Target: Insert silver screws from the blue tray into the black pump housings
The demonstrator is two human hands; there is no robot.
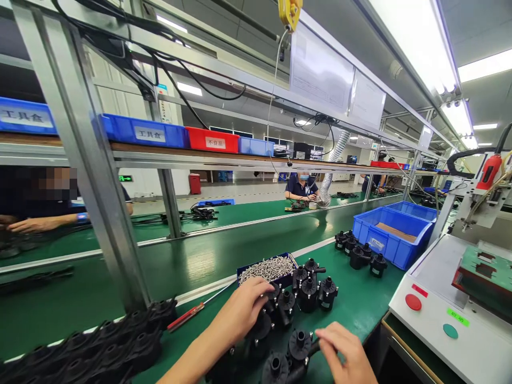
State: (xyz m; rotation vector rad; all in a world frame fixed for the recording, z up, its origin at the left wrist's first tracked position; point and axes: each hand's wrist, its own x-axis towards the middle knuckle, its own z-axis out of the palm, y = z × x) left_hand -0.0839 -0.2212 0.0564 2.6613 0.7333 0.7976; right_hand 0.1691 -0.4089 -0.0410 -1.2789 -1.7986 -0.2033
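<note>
Evidently bent-fingered, the left hand (252,305) is among the black housings (309,296), a tray of screws (286,280) just beyond it; the right hand (344,353), thumb near forefinger, is beside a housing's spout (315,348). Whether either pinches anything, I cannot tell.

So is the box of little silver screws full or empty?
It looks full, not empty: the screws lie heaped across the box, hiding its bottom. How deep they go, I can't tell.
</note>
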